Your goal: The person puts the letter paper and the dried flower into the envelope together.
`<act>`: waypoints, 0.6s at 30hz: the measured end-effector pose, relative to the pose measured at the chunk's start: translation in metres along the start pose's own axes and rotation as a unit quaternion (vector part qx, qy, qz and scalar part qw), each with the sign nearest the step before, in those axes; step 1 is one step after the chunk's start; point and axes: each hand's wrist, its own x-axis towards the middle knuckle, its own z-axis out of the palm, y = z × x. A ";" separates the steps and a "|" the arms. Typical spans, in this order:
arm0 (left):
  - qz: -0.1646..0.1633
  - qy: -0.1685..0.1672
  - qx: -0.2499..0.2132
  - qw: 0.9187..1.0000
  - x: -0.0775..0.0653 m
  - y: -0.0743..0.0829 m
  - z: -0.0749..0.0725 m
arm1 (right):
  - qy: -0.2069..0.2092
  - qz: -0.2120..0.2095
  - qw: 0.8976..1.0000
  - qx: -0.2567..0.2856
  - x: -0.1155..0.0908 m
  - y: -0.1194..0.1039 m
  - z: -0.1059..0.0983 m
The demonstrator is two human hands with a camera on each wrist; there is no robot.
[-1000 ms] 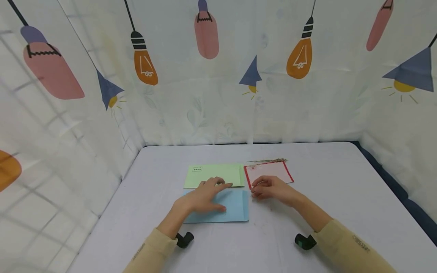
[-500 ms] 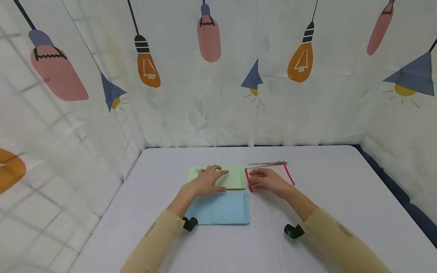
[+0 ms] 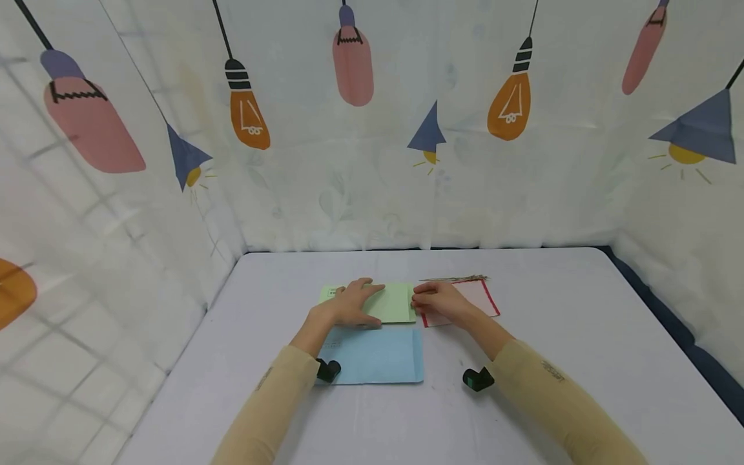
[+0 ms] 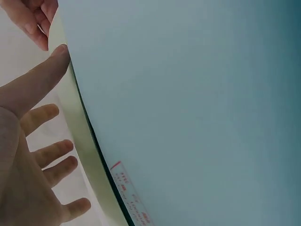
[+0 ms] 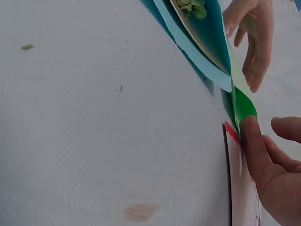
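Note:
My left hand (image 3: 352, 302) lies over the light green envelope (image 3: 398, 303), fingers spread, thumb near its front edge. In the left wrist view the thumb (image 4: 59, 54) reaches where green and blue paper overlap. My right hand (image 3: 436, 298) is at the green envelope's right end. In the right wrist view its thumb (image 5: 250, 136) touches the flap, which bulges to show darker green inside; another finger stands apart. The blue envelope (image 3: 378, 355) lies in front; its end gapes, showing a pale card edge and a leafy green sprig (image 5: 192, 7).
A red-bordered white card (image 3: 479, 297) lies right of the green envelope, partly under my right hand. Thin dried stems (image 3: 459, 278) lie behind it. The white table (image 3: 279, 284) has small specks, and a patterned curtain (image 3: 372, 181) hangs behind.
My left hand has moved away from me, from above the blue envelope onto the green one. The right hand has moved left from the red-bordered card to the green envelope's end.

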 end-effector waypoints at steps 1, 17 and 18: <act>0.000 -0.003 0.003 1.000 0.001 -0.001 0.001 | 0.002 -0.001 1.000 0.005 0.001 0.000 0.001; 0.001 -0.005 0.008 1.000 0.007 -0.003 0.000 | 0.003 -0.009 0.999 0.051 0.013 0.001 0.015; 0.005 -0.001 0.006 1.000 0.007 -0.003 -0.001 | 0.006 -0.010 0.999 0.050 0.013 0.002 0.016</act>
